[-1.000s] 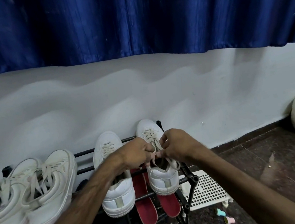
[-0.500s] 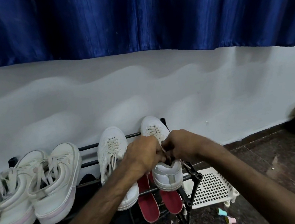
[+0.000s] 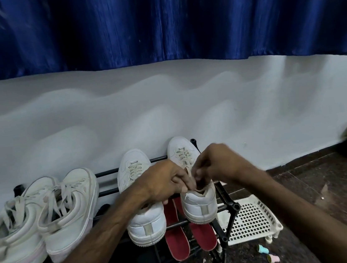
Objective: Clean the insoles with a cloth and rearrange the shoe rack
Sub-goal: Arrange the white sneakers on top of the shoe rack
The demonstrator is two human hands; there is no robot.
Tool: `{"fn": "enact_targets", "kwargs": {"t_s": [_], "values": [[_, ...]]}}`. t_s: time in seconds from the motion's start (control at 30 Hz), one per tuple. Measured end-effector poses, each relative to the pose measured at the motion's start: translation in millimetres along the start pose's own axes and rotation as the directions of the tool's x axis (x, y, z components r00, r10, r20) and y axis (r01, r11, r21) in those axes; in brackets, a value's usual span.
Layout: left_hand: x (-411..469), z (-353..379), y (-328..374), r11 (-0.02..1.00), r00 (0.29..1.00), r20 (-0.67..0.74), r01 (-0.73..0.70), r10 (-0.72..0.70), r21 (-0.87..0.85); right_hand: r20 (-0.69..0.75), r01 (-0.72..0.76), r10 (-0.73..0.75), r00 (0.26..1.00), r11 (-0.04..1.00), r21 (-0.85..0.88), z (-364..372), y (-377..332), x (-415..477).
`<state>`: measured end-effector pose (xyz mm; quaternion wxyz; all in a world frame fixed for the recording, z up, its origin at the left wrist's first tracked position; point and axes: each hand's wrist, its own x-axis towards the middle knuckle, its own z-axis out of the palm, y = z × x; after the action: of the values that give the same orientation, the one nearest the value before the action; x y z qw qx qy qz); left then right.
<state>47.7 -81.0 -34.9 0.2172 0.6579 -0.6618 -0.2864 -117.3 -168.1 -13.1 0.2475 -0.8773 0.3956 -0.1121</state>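
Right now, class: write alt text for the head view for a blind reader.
The left hand and right hand pinch the opening of the rightmost white sneaker on a black shoe rack; red insoles lie below.

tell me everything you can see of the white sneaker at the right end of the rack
The white sneaker looks like smooth leather, with a thick pale sole, a greyish tab up the heel and off-white laces. It sits on the top tier of the black rack at its right end, heel toward the camera, toe toward the wall. The left hand and right hand pinch at its collar; what they grip is hidden.
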Motion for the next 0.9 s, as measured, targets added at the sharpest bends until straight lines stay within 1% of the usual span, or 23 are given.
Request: {"fn": "enact_targets", "kwargs": {"t_s": [0.03,0.07,0.1,0.13,0.17,0.2,0.23,0.27,0.3,0.33,0.43,0.47,0.5,0.57,0.6,0.63,0.67,0.7,0.73,0.77,0.8,0.83,0.9], "values": [[-1.1,-0.4,-0.9,1.000,1.000,0.009,-0.012,0.012,0.017,-0.069,0.008,-0.006,0.998,0.999,0.039,-7.0,1.8,-1.4],[-1.8,-0.2,-1.6,0.998,0.999,0.015,-0.029,0.028,0.052,-0.128,0.010,-0.007,0.992,1.000,0.027,-12.7,3.9,-2.3],[-2.3,0.2,-1.5,0.995,0.999,0.017,-0.046,0.045,0.087,-0.150,0.003,-0.008,0.989,0.999,-0.038,-16.6,6.4,-3.4],[-3.2,0.3,-0.6,0.992,0.998,0.011,-0.061,0.060,0.106,-0.112,-0.021,0.006,0.994,0.990,-0.138,-18.2,8.9,-3.9],[-4.0,-0.2,1.0,0.991,0.997,-0.008,-0.072,0.074,0.110,-0.032,-0.040,0.033,0.999,0.973,-0.227,-17.3,9.3,-6.4],[-4.7,-1.8,3.1,0.990,0.995,-0.054,-0.078,0.085,0.118,0.054,-0.049,0.066,0.996,0.960,-0.276,-13.8,8.3,-8.4],[-5.2,-4.0,5.1,0.987,0.988,-0.128,-0.074,0.092,0.144,0.112,-0.045,0.080,0.990,0.957,-0.286,-8.5,7.1,-8.7],[-5.5,-6.4,7.3,0.982,0.972,-0.212,-0.062,0.100,0.180,0.118,-0.036,0.074,0.990,0.954,-0.298,-3.5,4.6,-7.8],[-5.0,-8.4,7.5,0.976,0.953,-0.287,-0.038,0.100,0.215,0.089,-0.016,0.046,0.995,0.947,-0.320,0.4,1.4,-7.0],[-5.2,-9.9,8.4,0.971,0.937,-0.336,-0.013,0.095,0.240,0.069,0.001,0.024,0.997,0.942,-0.336,3.6,-2.0,-6.0],[-7.2,-13.3,8.9,0.959,0.926,-0.371,0.045,0.065,0.280,0.114,0.051,-0.018,0.993,0.953,-0.298,11.0,-6.9,-5.0],[-8.4,-16.5,9.1,0.960,0.915,-0.400,0.061,0.055,0.272,0.067,0.037,-0.018,0.998,0.956,-0.290,10.9,-7.1,-4.8],[-10.7,-21.5,8.9,0.965,0.890,-0.453,0.073,0.051,0.252,-0.039,0.019,-0.031,0.999,0.959,-0.284,9.2,-5.3,-3.3],[-16.1,-34.5,3.8,0.977,0.814,-0.580,0.105,0.024,0.187,-0.279,0.018,-0.090,0.956,0.968,-0.249,4.0,1.6,2.6],[-19.9,-41.5,-1.3,0.979,0.777,-0.630,0.134,-0.006,0.155,-0.326,0.059,-0.121,0.938,0.979,-0.193,3.0,5.6,5.6],[-23.9,-47.4,-8.4,0.976,0.753,-0.656,0.173,-0.045,0.132,-0.309,0.105,-0.135,0.941,0.988,-0.113,3.4,9.6,7.5],[-28.1,-52.3,-17.1,0.966,0.749,-0.655,0.229,-0.095,0.122,-0.238,0.138,-0.138,0.961,0.990,-0.016,5.5,12.5,8.3],[-31.8,-55.5,-26.7,0.948,0.762,-0.629,0.293,-0.155,0.122,-0.142,0.159,-0.151,0.978,0.986,0.048,8.6,14.7,7.9],[-35.0,-56.9,-36.6,0.926,0.779,-0.587,0.355,-0.220,0.124,-0.057,0.178,-0.176,0.983,0.983,0.038,13.2,17.7,8.4],[-38.9,-57.9,-45.4,0.907,0.791,-0.545,0.403,-0.279,0.120,-0.011,0.212,-0.213,0.977,0.977,-0.035,17.4,18.3,9.0],[-41.8,-58.3,-52.8,0.893,0.796,-0.511,0.436,-0.325,0.110,-0.010,0.243,-0.246,0.969,0.963,-0.118,20.4,19.3,11.5],[-45.3,-58.7,-57.8,0.886,0.797,-0.491,0.453,-0.353,0.099,-0.039,0.264,-0.275,0.961,0.948,-0.179,21.1,18.8,13.9],[-51.1,-59.3,-62.9,0.880,0.793,-0.481,0.467,-0.374,0.086,-0.075,0.265,-0.289,0.954,0.936,-0.233,16.8,14.8,15.0]]}}
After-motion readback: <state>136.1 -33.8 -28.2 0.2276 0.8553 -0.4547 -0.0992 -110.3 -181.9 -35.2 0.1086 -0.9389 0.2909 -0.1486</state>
